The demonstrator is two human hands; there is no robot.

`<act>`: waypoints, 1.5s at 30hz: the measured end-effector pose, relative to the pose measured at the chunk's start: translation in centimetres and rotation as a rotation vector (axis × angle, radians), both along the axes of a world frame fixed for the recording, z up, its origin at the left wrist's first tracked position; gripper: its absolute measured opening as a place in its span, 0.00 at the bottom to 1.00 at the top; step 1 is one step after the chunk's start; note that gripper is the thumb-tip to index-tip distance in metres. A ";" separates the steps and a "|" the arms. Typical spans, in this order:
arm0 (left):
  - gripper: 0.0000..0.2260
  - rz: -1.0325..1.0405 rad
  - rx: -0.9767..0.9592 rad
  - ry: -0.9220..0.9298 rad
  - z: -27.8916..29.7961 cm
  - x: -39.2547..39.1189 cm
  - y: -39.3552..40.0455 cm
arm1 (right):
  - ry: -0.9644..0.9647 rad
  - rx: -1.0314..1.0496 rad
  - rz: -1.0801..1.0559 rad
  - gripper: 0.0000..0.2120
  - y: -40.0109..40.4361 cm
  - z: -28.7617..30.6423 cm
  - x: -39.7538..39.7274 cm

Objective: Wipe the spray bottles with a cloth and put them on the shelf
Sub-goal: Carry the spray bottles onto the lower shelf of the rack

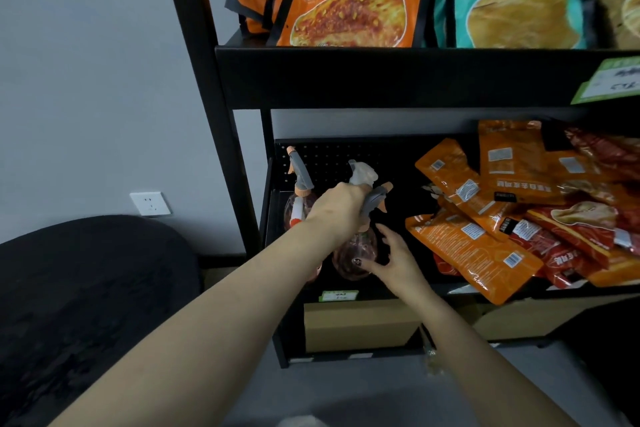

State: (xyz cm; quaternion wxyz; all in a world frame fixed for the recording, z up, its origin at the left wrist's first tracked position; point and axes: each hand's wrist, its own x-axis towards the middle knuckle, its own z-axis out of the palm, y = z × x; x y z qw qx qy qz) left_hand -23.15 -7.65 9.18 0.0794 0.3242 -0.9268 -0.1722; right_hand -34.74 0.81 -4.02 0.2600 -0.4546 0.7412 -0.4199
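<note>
left hand [341,206] grips the spray bottle [356,250] by its neck on the lower shelf [374,291], right hand [391,255] relaxed, fingertips on its body, second bottle [299,198] just left, snack packets [485,236] to the right

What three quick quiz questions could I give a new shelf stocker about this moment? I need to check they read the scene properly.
1. True or false: the left hand grips the spray bottle near its trigger head.
2. Which hand touches the bottle's body: A left, B right?
3. What lies to the right of the bottles on the lower shelf?

Key: 1 true. 2 B, the right hand. 3 A pile of orange snack packets.
</note>
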 end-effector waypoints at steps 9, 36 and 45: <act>0.13 -0.051 0.039 -0.028 -0.1 0.8 -2.2 | -0.084 0.017 0.104 0.34 -0.3 -1.0 -0.3; 0.20 -0.150 0.057 0.079 -0.4 3.7 -1.0 | -0.086 -0.008 0.099 0.38 -1.1 -0.4 2.2; 0.19 -0.162 0.111 0.027 -0.1 3.9 -2.0 | -0.030 -0.031 0.030 0.35 -0.6 -0.2 2.3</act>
